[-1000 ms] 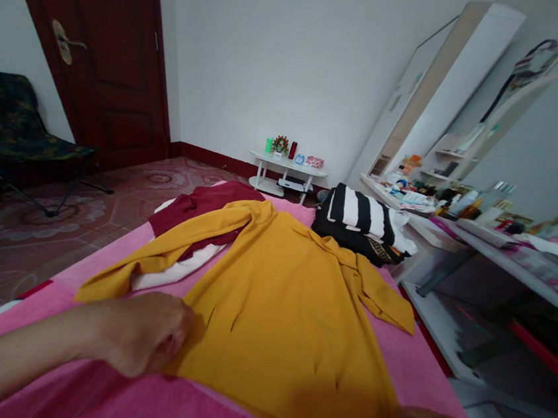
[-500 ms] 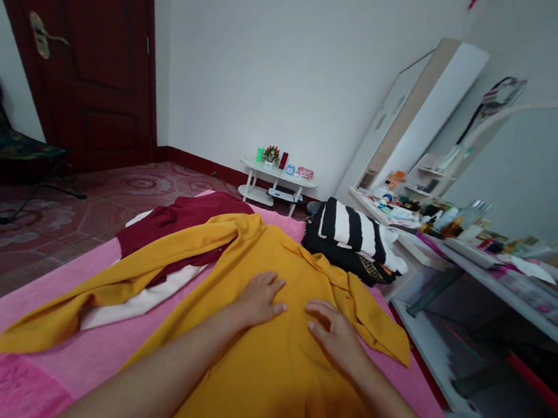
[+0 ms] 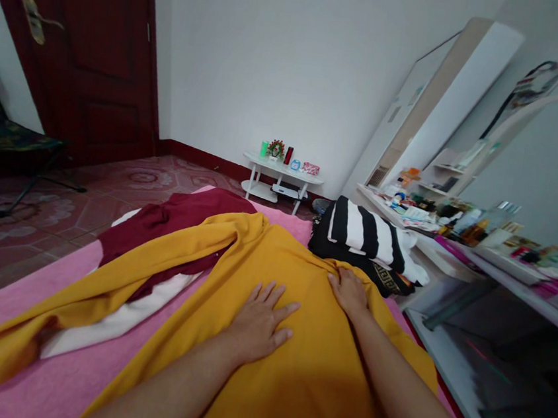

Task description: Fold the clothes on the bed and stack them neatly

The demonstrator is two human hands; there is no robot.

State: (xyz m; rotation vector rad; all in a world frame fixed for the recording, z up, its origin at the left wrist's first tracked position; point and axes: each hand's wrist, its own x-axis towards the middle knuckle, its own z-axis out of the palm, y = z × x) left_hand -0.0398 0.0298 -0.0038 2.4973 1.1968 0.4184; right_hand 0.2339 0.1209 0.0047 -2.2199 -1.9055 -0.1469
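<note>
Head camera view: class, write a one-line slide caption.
Left hand lies flat on mustard-yellow fabric garment; right hand presses its far edge.

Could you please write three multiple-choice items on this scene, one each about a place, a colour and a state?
1. Where does the striped black-and-white garment lie?
A. on the chair by the door
B. at the far right of the pink bed cover, beyond the right hand
C. on the small white table

2. What colour is the garment under both hands?
A. mustard yellow
B. green
C. grey

3. How does the left hand rest?
A. clenched in a fist
B. pinching a sleeve in the air
C. flat, fingers spread, on the cloth

Answers: 1 B, it sits past the right hand near the bed's right edge. 2 A, the yellow garment lies spread under both hands. 3 C, the palm is down with the fingers apart.
</note>
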